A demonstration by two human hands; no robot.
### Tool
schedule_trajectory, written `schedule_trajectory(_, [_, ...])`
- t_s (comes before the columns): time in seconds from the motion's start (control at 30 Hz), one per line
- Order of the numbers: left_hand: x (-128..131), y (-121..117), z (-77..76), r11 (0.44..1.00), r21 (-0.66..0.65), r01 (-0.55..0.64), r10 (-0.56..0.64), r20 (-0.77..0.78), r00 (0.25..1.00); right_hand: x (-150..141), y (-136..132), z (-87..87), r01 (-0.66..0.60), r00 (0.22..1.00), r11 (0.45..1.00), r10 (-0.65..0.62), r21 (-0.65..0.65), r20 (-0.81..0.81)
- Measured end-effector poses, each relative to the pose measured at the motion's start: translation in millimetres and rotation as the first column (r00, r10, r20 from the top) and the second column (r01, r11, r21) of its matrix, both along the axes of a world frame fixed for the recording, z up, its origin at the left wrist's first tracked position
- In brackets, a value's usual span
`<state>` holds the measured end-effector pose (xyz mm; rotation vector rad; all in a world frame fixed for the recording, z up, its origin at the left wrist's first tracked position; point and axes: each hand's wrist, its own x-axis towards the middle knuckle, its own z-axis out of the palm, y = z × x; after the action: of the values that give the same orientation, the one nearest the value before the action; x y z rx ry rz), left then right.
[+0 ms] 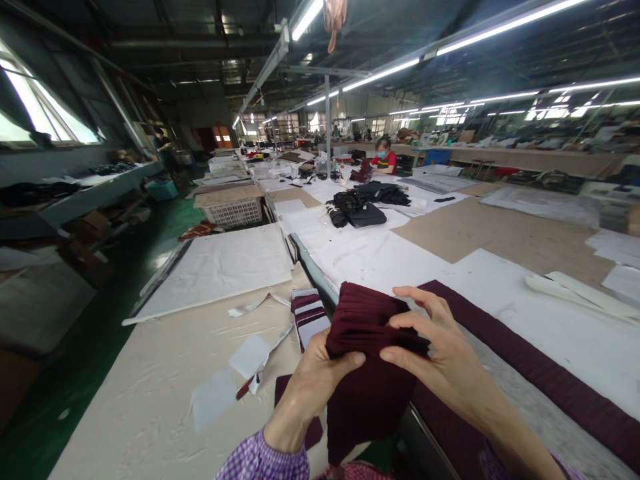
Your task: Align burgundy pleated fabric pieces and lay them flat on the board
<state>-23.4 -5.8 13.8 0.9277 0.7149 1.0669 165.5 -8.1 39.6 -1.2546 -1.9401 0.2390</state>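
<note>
A maroon cloth hangs in front of me, its upper part bunched into several folds. My left hand is closed on its left side, with the thumb lying across the front and the other fingers hidden behind. On the right side, my right hand holds the folded edge between the thumb and fingers, the index finger raised a little. Left of the cloth, a row of maroon and pale grey pieces lies on the table. A small maroon piece shows by my left wrist.
A long maroon fabric strip runs along the right table. White scraps and a small red-handled tool lie at left. Farther off are dark folded garments, a white crate and a person in red. A gap separates the two tables.
</note>
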Motion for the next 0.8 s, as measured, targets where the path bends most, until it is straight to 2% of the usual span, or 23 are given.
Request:
schedule_trajectory(0.07, [-2.5,2.2,-1.2,0.995,-0.098,-0.031,0.037,0.059,0.998,6.8,-0.8,-5.4,0.003,0.999,0.998,-0.006,-0.070,-0.040])
schedule_trajectory(0.17, [-5.0,5.7,-1.6,0.981,-0.171,-0.087,0.107,0.114,0.988,12.6,-4.1,-16.2,-0.016,0.993,0.978,-0.009,-0.209,-0.117])
schedule_trajectory(0.27, [-3.1,8.1,-1.7,0.970,-0.197,-0.142,0.171,0.139,0.975,8.6,-8.0,-29.9,0.027,0.982,0.977,-0.065,-0.213,-0.176])
schedule_trajectory(0.33, [1.3,8.6,-2.2,0.965,-0.197,-0.174,0.203,0.140,0.969,1.7,-10.4,-39.4,0.103,0.976,0.985,-0.127,-0.137,-0.178])
schedule_trajectory(0.4, [7.5,8.4,-3.6,0.959,-0.205,-0.194,0.226,0.146,0.963,-5.8,-13.5,-47.5,0.220,0.965,0.975,-0.216,0.010,-0.151])
schedule_trajectory(0.5, [18.1,7.4,-7.9,0.938,-0.252,-0.238,0.283,0.163,0.945,-13.3,-20.8,-54.5,0.381,0.924,0.883,-0.375,0.273,-0.078])
schedule_trajectory(0.57, [24.4,6.9,-11.8,0.930,-0.268,-0.253,0.306,0.178,0.935,-15.0,-26.7,-55.6,0.351,0.930,0.858,-0.366,0.375,-0.034])
schedule_trajectory(0.7, [32.9,7.2,-19.8,0.949,-0.251,-0.192,0.255,0.248,0.935,-12.7,-35.2,-50.6,0.126,0.987,0.928,-0.152,0.350,0.048])
schedule_trajectory(0.8, [37.7,8.5,-25.1,0.954,-0.247,-0.172,0.235,0.255,0.938,-8.3,-36.5,-45.5,0.187,0.955,0.895,-0.263,0.405,0.141])
